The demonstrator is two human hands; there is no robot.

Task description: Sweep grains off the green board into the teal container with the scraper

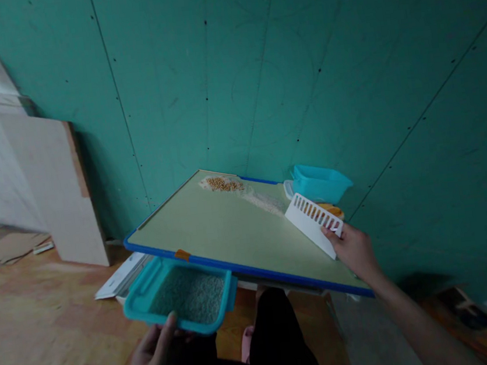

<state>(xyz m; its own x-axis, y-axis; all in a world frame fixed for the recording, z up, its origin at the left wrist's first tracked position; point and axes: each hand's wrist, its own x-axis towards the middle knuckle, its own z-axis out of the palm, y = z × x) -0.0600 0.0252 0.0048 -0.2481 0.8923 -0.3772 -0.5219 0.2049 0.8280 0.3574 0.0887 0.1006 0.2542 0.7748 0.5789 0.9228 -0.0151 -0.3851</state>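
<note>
My left hand grips the near rim of a teal plastic bin, thumb on top, just below the table's front edge. Pale small grains, perhaps rice, lie inside it. In my right hand is a white plastic scraper with a row of slots, held tilted over the right part of the table top. A strip of pale grains runs along the back of the table to the scraper's far end. Golden-brown beans or kernels are heaped at its left end.
Another teal bin stands at the table's back right, beside an orange object partly hidden by the scraper. Blue edging borders the table. A green wall rises behind it. A pale board leans at the left.
</note>
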